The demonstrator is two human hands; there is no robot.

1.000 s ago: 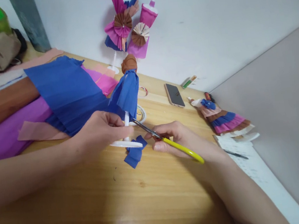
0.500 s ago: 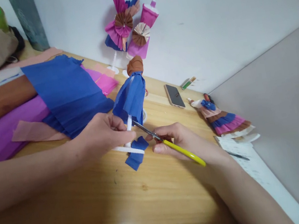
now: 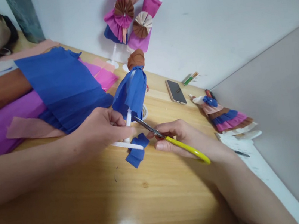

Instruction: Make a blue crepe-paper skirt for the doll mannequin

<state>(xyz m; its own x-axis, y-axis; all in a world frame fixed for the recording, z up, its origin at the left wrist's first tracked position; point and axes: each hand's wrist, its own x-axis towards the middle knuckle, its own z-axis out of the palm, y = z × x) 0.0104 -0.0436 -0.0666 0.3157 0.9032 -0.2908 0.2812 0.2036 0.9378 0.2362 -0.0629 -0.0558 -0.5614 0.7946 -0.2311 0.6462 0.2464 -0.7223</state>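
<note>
Head view showed the doll [image 3: 132, 92] more upright than a second before, standing on the surface [image 3: 152, 202]; left hand [image 3: 98, 129] gripped its white stem; right hand [image 3: 182, 137], closed on the scissors [image 3: 168, 139], kept the blades at the blue skirt's hem; a scrap [image 3: 136, 152] lay below, so trimming looked underway.

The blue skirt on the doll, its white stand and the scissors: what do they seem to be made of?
Blue skirt: looks like crepe paper, matte, with fine lengthwise pleats and a soft cut edge. White stand, held by the left hand: probably plastic, smooth, uniformly white. Scissors in the right hand: grey blades that look like metal, glossy yellow handle, likely plastic.
</note>
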